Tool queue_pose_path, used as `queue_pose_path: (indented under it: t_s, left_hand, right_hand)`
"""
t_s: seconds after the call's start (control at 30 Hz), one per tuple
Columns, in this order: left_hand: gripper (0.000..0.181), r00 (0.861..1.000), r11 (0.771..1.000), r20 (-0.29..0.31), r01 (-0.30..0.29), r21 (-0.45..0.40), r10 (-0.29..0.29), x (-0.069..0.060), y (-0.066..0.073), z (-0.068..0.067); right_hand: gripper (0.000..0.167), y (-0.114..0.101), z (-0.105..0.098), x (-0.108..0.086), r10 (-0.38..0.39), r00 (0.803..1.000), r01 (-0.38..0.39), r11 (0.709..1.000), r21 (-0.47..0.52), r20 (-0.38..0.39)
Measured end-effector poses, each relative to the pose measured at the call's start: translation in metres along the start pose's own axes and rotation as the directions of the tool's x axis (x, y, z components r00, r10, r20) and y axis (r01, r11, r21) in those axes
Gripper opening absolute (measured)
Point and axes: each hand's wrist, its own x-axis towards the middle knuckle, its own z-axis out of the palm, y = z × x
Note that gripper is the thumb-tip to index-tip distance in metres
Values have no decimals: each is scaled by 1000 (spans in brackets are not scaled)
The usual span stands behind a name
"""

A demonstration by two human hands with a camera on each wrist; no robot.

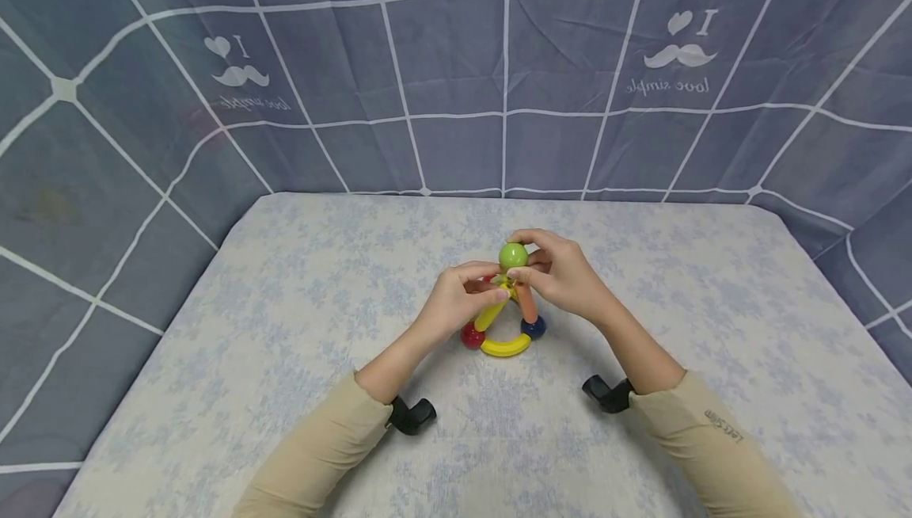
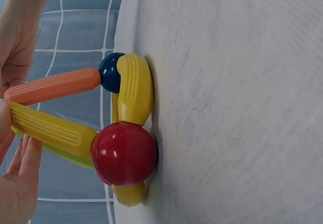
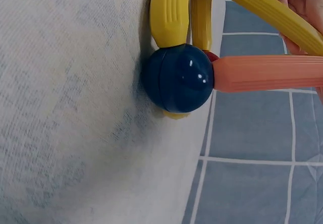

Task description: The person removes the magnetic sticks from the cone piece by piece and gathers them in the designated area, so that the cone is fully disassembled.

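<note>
A green ball sits at the top of a small toy frame of sticks and balls, and my right hand grips it between thumb and fingers. My left hand pinches the upper ends of the leaning sticks, its thumb by the yellow stick. An orange stick rises from the blue ball; the yellow one rises from a red ball. Behind it, a light green stick also slants up. Fingers hide how the stick tops meet the green ball.
A curved yellow piece joins the red and blue balls along the base, with more yellow pieces behind. The frame stands on a pale flowered tablecloth. A blue-grey curtain with white lines hangs behind the table.
</note>
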Motion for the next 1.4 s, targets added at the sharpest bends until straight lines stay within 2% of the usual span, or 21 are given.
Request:
queue_pose_path:
  t_s: [0.13, 0.27, 0.33, 0.37, 0.5, 0.63, 0.87, 1.13, 1.4]
  left_hand:
    - [34, 1000, 999, 8, 20, -27, -19, 0, -1, 0]
    - [35, 999, 998, 24, 45, -39, -44, -6, 15, -1]
    - [35, 998, 998, 29, 57, -34, -56, -5, 15, -2]
    - [35, 998, 998, 29, 62, -33, -61, -5, 15, -2]
    - [36, 998, 997, 22, 65, -42, -64, 1, -2, -1]
    - [36, 998, 998, 15, 56, -41, -55, 0, -4, 0]
    - [37, 999, 999, 17, 48, -17, -48, -1, -4, -2]
    - [37, 997, 998, 22, 68, -12, -68, -3, -5, -2]
    - [36, 999, 1000, 28, 23, -6, -23, -3, -6, -7]
  right_hand:
    - [36, 3, 1, 0, 61, 998, -61, 996, 68, -3]
    - [36, 5, 2, -1, 97, 995, -96, 988, 119, 2]
    - [36, 7, 2, -1, 105, 994, -104, 986, 131, 1]
    - [36, 7, 2, -1, 110, 994, -109, 985, 136, 0]
    - [37, 11, 0, -2, 135, 991, -132, 981, 140, -7]
    - [38, 15, -4, -4, 198, 980, -192, 968, 160, -20]
    - [40, 24, -16, -9, 324, 945, -305, 927, 216, -55]
    - [42, 35, -33, -23, 348, 930, -315, 920, 235, -119]
    - [41, 49, -52, -31, 376, 909, -333, 914, 232, -179]
